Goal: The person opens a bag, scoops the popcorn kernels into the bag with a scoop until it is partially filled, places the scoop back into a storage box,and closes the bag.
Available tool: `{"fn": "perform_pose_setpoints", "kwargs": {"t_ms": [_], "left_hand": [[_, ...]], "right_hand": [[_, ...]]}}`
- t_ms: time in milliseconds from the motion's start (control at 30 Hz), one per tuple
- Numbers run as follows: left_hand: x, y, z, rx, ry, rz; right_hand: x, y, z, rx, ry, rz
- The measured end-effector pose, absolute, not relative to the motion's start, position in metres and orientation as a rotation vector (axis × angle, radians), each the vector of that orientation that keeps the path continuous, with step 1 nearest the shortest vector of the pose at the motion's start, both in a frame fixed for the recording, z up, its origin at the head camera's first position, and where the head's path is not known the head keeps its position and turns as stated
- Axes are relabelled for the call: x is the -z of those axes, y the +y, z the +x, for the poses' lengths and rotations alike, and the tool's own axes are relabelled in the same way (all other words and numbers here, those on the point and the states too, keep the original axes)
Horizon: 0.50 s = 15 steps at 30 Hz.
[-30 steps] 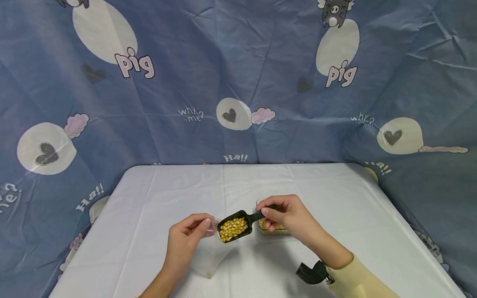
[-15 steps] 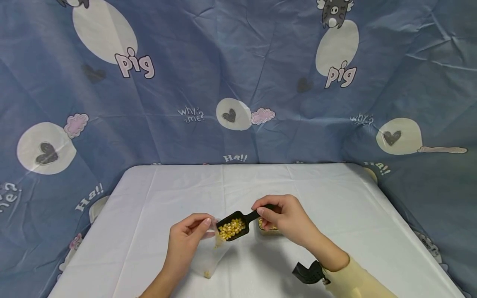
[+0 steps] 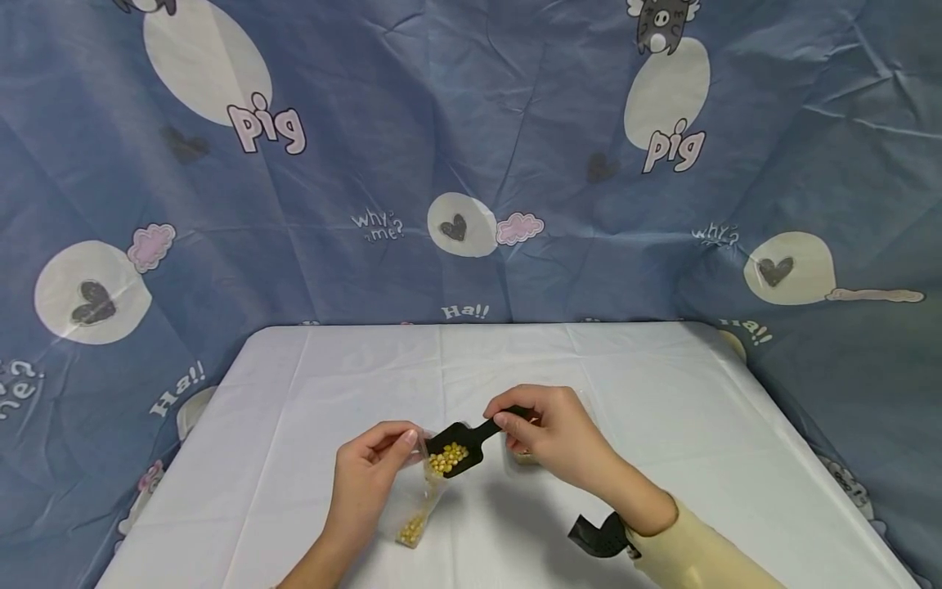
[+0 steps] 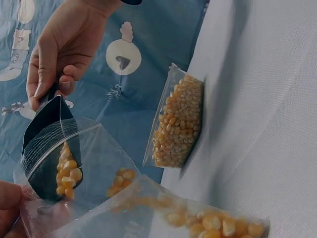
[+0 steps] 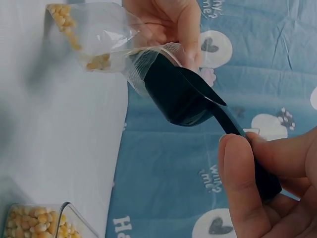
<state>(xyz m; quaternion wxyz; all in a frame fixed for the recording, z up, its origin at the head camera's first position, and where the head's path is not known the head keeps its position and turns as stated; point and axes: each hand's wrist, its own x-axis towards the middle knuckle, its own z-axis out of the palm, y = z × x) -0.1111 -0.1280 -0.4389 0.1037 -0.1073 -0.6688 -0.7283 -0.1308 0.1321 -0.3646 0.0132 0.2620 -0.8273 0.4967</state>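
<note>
My left hand pinches the rim of a clear zip bag, which hangs tilted with its mouth toward the right. Between thumb and fingers, my right hand grips the handle of a black scoop. The scoop's front end is inside the bag's mouth and tips down to the left. Yellow corn kernels lie on the scoop and slide into the bag; more kernels are gathered in its bottom corner. Behind the right hand stands a clear box of corn kernels, mostly hidden in the head view.
A white cloth covers the table. Behind it hangs a blue printed curtain. A black curved wrist mount sticks out beside the right sleeve, above the table.
My right hand has moved slightly left and tilted the scoop further. Fewer kernels are on the scoop, and more have run down into the bag's bottom corner. The left hand has barely moved.
</note>
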Motion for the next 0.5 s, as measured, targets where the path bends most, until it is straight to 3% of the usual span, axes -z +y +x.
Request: {"fn": "perform_pose_setpoints", "kwargs": {"t_ms": [300, 500], "left_hand": [[0.4393, -0.1286, -0.1124, 2.093, -2.008, -0.326], [0.4373, -0.1297, -0.1133, 2.093, -2.023, -0.394]], "right_hand": [[0.3678, 0.1267, -0.1311, -1.356, -2.429, 1.083], [0.3710, 0.1292, -0.1380, -1.613, -2.540, 0.968]]}}
